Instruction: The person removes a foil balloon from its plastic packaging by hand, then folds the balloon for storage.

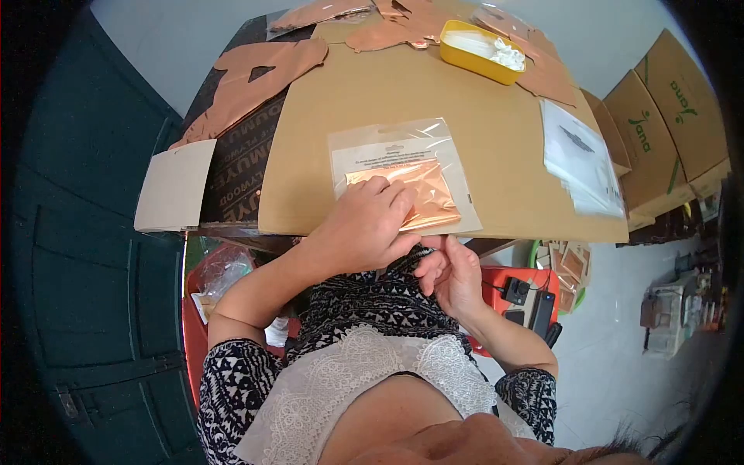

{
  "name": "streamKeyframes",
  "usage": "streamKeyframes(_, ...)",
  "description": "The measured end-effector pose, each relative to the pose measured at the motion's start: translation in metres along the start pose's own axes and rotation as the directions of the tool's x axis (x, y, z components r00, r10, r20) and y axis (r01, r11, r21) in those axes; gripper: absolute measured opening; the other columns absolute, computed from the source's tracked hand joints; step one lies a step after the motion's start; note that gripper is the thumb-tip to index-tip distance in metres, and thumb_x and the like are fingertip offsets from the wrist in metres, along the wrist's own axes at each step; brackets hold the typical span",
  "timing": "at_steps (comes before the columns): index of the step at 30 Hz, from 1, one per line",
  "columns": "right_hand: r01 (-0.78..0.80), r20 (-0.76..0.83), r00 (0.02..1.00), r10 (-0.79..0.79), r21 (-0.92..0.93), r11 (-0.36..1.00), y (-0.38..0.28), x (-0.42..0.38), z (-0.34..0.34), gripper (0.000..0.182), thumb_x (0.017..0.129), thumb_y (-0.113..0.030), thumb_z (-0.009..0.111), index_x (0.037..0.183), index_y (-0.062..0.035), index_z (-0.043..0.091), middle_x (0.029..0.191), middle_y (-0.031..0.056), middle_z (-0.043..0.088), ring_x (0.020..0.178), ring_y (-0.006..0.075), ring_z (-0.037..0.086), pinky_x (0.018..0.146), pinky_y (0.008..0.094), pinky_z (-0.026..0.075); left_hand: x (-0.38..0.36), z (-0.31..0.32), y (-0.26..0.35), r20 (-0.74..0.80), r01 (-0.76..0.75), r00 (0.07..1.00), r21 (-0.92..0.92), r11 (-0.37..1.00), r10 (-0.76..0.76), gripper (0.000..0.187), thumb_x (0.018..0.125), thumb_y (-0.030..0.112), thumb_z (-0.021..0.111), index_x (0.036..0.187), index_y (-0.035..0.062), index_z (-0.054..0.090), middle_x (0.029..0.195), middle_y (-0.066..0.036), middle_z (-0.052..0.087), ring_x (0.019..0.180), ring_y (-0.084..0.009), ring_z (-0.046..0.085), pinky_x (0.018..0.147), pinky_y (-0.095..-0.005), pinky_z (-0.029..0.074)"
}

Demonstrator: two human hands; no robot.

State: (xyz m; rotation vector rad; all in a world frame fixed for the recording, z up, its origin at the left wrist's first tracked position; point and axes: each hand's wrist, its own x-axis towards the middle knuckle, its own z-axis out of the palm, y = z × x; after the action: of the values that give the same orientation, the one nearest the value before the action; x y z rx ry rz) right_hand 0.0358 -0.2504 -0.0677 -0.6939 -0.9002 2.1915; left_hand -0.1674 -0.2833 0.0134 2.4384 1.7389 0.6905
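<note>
A clear plastic bag with printed text lies on the brown cardboard sheet, near its front edge. Inside the bag is a flat, shiny copper-coloured foil piece. My left hand rests over the foil and the bag, fingers bent and close together on top. Its thumb is down by the bag's front edge. At the table's edge, just right of that thumb, my right hand is palm up with loosely curled, parted fingers. Its fingertips reach the bag's front edge; I see nothing held in them.
Copper-coloured foil cutouts lie along the far and left sides. A yellow tray holds white items. Flat plastic bags are stacked at right, and a white card stack sits at left. Cardboard boxes stand beyond the table.
</note>
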Motion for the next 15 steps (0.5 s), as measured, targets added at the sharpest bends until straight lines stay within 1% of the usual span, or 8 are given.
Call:
streamKeyframes(3,-0.011,-0.018,1.0,0.011,0.008,1.0,-0.0041,-0.0029,0.0034,0.044,0.103,-0.038,0.043,0.111,0.001,0.062,0.069,0.0151,0.067,0.041,0.0182,0.055,0.039,0.0264,0.044,0.0002,-0.0001,-0.0006,0.004,0.0,1.0,-0.02,1.0,0.0,0.047,0.077,0.026,0.071,0.11,-0.0035,0.054,0.097,-0.017,0.061,0.09,-0.0348,0.057,0.077,-0.0432,0.047)
streamKeyframes(9,-0.008,-0.023,1.0,0.006,-0.054,0.999,-0.0041,-0.0037,0.0018,0.044,0.102,-0.038,0.044,0.111,0.0013,0.062,0.069,0.0152,0.067,0.041,0.0182,0.056,0.039,0.0268,0.045,0.0021,-0.0011,-0.0005,0.008,-0.018,1.0,-0.024,1.0,0.018,0.039,0.077,0.025,0.07,0.102,-0.0014,0.055,0.094,-0.016,0.06,0.089,-0.0347,0.056,0.077,-0.0437,0.047)
streamKeyframes(15,-0.047,-0.034,0.998,0.047,0.006,0.999,-0.0065,-0.0009,0.0068,0.045,0.103,-0.038,0.042,0.111,0.0021,0.062,0.069,0.0159,0.067,0.041,0.0189,0.056,0.04,0.0279,0.046,0.0031,-0.0021,0.0018,0.049,-0.013,0.999,0.004,1.0,0.013,0.037,0.077,0.024,0.07,0.1,0.0004,0.055,0.094,-0.014,0.059,0.088,-0.0331,0.056,0.076,-0.0431,0.047)
